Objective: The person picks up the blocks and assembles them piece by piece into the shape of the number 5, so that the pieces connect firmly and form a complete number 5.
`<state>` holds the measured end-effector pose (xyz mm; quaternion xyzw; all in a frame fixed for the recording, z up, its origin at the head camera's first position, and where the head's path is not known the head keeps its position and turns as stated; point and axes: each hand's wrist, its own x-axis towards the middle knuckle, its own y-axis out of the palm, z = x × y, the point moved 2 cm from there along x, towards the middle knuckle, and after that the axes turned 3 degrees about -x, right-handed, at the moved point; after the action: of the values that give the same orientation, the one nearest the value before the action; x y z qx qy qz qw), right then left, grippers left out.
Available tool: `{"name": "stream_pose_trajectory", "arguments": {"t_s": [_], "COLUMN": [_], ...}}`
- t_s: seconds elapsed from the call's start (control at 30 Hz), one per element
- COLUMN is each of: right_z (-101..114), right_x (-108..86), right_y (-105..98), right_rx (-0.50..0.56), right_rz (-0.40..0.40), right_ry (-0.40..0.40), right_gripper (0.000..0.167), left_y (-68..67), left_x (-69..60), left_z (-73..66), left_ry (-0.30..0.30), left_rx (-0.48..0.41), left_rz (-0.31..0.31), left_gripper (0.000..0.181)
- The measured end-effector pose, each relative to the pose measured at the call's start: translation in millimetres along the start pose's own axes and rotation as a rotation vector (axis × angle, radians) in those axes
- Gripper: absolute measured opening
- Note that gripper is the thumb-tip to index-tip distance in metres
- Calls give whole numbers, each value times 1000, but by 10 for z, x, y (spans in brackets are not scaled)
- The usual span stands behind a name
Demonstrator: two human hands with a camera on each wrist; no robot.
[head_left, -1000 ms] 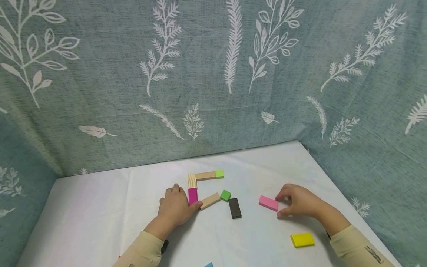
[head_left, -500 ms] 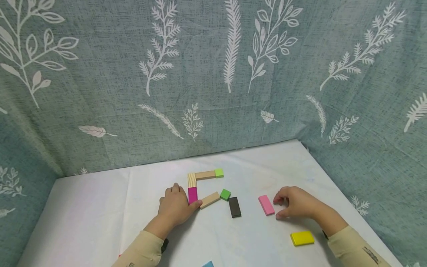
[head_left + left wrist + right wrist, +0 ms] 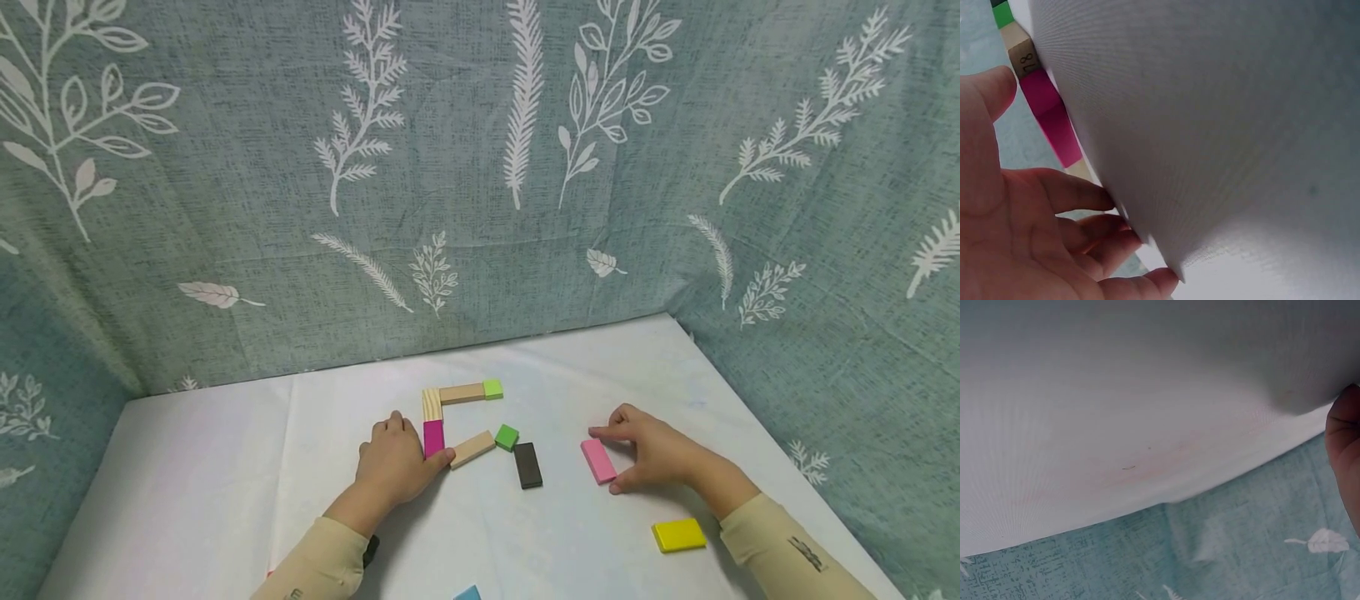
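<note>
On the white table in the head view, my left hand [image 3: 396, 460] rests beside a magenta block [image 3: 433, 439], its thumb at the near end of a pale wooden block [image 3: 472, 449]. The left wrist view shows that hand's [image 3: 1041, 212] fingers loosely bent with nothing in them. A pink block [image 3: 598, 461] lies at right. My right hand [image 3: 656, 450] spans it, forefinger past the far end and thumb by the near end; a small gap shows at the forefinger. Only part of the right hand [image 3: 1344, 447] enters the right wrist view.
A striped wooden block [image 3: 432, 404], a tan block [image 3: 462, 394] and a light green cube [image 3: 492, 389] join beyond the magenta one. A green cube [image 3: 506, 437] and black block [image 3: 528, 465] lie mid-table. A yellow block [image 3: 678, 535] and blue block [image 3: 468, 593] are nearer.
The pink block has turned from lying crosswise to pointing more toward me. My right hand has moved left and its thumb and forefinger have spread around it. The left hand stays put.
</note>
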<state>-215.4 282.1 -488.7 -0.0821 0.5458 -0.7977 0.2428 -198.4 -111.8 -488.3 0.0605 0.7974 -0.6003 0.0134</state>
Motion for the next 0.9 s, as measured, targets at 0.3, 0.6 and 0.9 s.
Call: {"name": "stream_pose_trajectory", "arguments": {"t_s": [0.3,0.6,0.9], "right_z": [64,293,616], "right_x": [5,9,-90], "right_y": [35,155,251], "right_rx": [-7,-131,-119], "right_rz": [-44,-174,-215], "right_ry": [36,110,157], "right_gripper": [71,67,67], "left_y": [6,0,-1], "left_x": [1,-2,-3], "left_z": [3,5,6], "left_ry": [1,5,3], "left_rx": [-2,0,9], "left_rz": [-1,4,10], "left_gripper": [98,97,98]}}
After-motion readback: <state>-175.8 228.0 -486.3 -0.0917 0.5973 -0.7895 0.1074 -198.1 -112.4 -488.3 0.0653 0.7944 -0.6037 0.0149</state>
